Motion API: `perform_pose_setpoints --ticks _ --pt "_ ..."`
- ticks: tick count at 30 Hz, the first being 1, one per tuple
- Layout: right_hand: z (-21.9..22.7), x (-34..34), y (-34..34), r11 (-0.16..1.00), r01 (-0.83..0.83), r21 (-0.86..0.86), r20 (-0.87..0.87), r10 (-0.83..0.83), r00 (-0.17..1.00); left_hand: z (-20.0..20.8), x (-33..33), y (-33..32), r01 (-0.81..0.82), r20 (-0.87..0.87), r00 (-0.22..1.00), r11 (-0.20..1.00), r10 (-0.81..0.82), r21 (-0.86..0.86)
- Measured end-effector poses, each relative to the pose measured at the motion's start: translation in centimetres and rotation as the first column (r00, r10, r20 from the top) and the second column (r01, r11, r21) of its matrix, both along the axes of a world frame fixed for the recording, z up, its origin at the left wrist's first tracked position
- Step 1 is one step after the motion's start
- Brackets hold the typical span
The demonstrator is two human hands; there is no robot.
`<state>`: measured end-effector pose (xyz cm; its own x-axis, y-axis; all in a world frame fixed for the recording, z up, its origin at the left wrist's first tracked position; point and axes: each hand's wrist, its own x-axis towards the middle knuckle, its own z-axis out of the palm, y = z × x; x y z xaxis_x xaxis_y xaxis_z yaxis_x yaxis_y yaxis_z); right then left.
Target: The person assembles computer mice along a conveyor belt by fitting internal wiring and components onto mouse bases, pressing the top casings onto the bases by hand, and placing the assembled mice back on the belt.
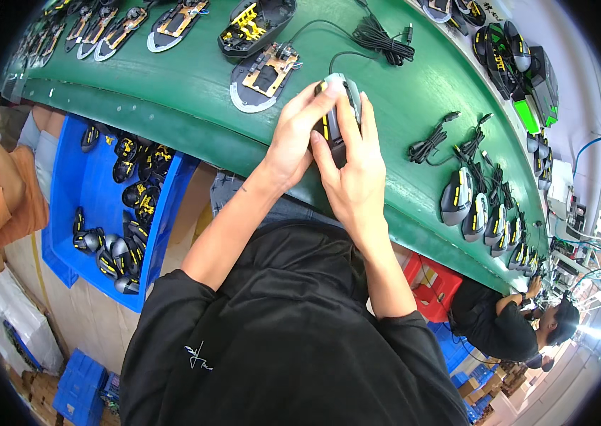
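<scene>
Both my hands are closed around a grey-and-black computer mouse (pixel 328 128) with yellow stripes on its side, just over the near part of the green work surface. My left hand (pixel 293 135) grips its left side, the thumb lying across the front end. My right hand (pixel 354 174) wraps the right side with fingers along the top. Much of the mouse is hidden by the fingers. A cord runs from its front to a bundled black cable (pixel 382 44). Just left of my hands lies an opened mouse base (pixel 261 77) with a bare circuit board; behind it sits an upturned top shell (pixel 258 28) with yellow parts.
Assembled mice (pixel 457 197) with bundled cords line the green surface (pixel 194 92) at right. More opened bases (pixel 121 34) lie far left. A blue bin (pixel 59 213) of mouse shells stands below left. A red stool (pixel 446 290) and a co-worker (pixel 503 326) are right; another person (pixel 9 188) sits left.
</scene>
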<state>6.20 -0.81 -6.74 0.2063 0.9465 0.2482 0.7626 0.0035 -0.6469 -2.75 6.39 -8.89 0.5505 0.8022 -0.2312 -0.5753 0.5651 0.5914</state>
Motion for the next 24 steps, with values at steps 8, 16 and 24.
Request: perform_pose_setpoints --ticks 8,16,24 --pt "1.9 1.1 -1.4 0.956 0.085 -0.282 -0.848 -0.290 0.444 -0.3 -0.4 0.4 -0.013 -0.025 1.000 0.999 0.014 0.041" --pt "2.8 4.6 -2.1 0.988 0.068 -0.141 -0.444 -0.125 0.887 -0.4 -1.2 1.7 0.238 -0.044 0.971 0.957 -0.234 0.163" --pt "1.8 5.4 -3.8 0.991 0.135 0.020 -0.473 -0.109 0.874 0.5 0.4 0.7 0.166 -0.029 0.985 0.894 -0.170 0.416"
